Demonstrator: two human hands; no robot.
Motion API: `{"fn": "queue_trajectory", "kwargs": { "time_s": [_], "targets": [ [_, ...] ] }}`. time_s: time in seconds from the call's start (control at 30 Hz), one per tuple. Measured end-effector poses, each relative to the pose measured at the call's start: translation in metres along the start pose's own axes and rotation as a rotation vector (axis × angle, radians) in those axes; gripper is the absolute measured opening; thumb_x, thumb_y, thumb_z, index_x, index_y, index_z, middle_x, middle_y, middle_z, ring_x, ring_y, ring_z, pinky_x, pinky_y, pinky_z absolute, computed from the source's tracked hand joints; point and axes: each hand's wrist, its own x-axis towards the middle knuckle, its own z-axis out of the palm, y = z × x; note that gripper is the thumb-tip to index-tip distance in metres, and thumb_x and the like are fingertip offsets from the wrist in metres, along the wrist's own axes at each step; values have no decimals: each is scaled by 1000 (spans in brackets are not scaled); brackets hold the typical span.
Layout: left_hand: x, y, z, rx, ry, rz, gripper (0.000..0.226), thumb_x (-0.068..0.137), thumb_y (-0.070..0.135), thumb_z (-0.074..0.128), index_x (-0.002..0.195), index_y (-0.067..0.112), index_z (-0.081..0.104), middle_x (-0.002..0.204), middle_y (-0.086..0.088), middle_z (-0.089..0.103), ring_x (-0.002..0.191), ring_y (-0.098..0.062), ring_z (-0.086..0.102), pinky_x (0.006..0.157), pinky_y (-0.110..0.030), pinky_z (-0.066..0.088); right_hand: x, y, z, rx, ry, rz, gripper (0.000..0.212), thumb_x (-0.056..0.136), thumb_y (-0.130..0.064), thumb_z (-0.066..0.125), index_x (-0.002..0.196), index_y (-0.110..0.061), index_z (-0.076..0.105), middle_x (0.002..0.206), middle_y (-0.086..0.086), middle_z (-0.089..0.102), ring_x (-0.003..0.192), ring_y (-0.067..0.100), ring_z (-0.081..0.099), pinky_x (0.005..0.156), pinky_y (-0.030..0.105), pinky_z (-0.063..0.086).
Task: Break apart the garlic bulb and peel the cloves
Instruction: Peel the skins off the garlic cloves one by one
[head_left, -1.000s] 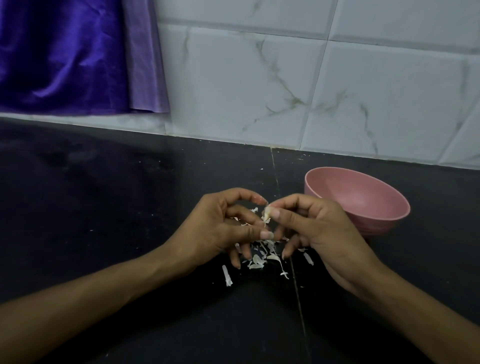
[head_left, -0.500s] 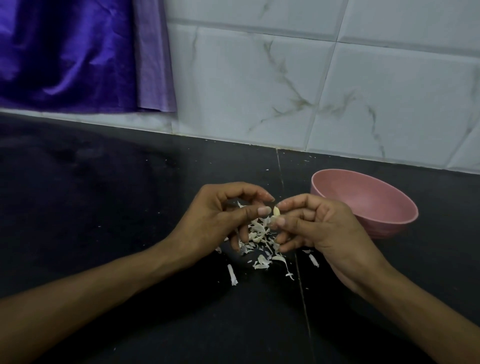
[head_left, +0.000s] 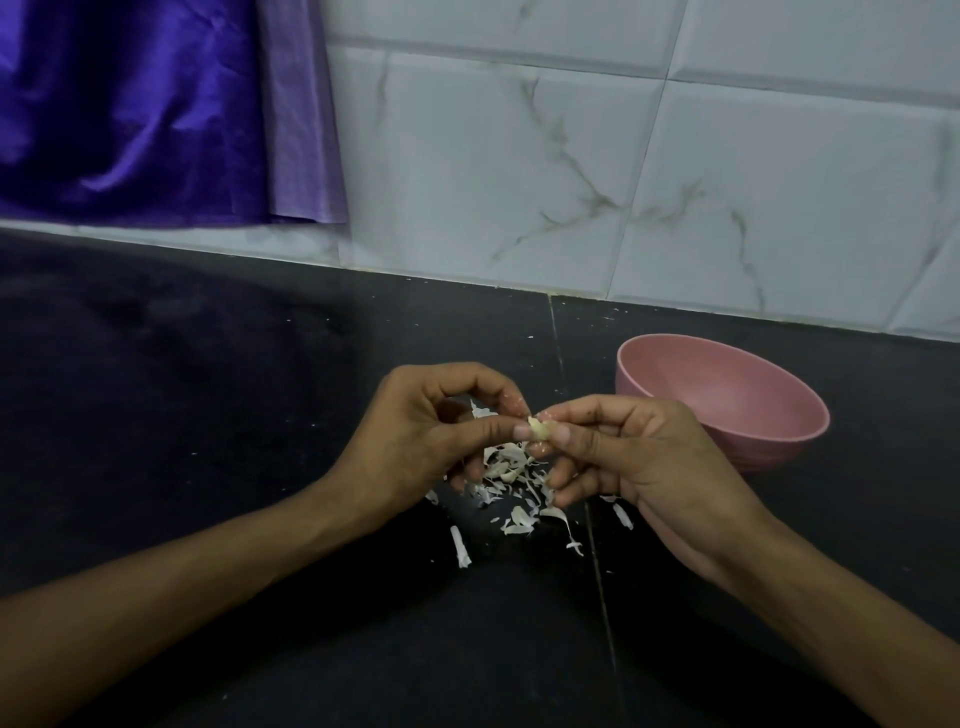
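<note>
A small, pale, partly skinned garlic clove (head_left: 538, 429) sits pinched between the thumb and fingertips of both hands, its long axis roughly upright. The left hand (head_left: 415, 431) grips it from one side, the right hand (head_left: 639, 457) from the other. Papery white skin scraps (head_left: 511, 478) lie directly below; the round pink bowl (head_left: 727, 395) sits just beyond the right hand, so that hand is nearer for dropping it in.

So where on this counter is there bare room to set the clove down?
Bare dark counter lies left of the left hand, out to the purple cloth, and near the bottom edge between the forearms. It is crowded under both hands, where garlic skins lie scattered, and rightward by the pink bowl.
</note>
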Motion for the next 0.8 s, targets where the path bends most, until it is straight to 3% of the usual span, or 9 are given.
{"fn": "queue_trajectory", "kwargs": {
  "time_s": [0.57,0.67,0.8],
  "targets": [
    [-1,-8,-2,66,-2,52,15,72,33,75,80,20,73,49,-5,61,37,-14,54,39,-22,43,-1,-2,-2,-42,-25,40,20,76,-10,68,93,0,73,73,11,71,59,17,64,55,27,58],
    [-1,-9,-2,110,-14,90,14,75,34,75,81,21,73,60,-9,64,39,-20,56,39,-24,45,0,-3,-3,-40,-52,70,20,75,-12,69,92,-1,74,78,13,71,61,18,64,56,30,59],
    [-3,-9,-2,188,-34,164,17,82,28,76,84,12,70,71,5,65,41,-15,56,41,-21,44,0,-3,-3,-37,-75,88,23,76,-14,69,94,-1,74,79,10,70,65,17,65,56,28,58]
  ]
}}
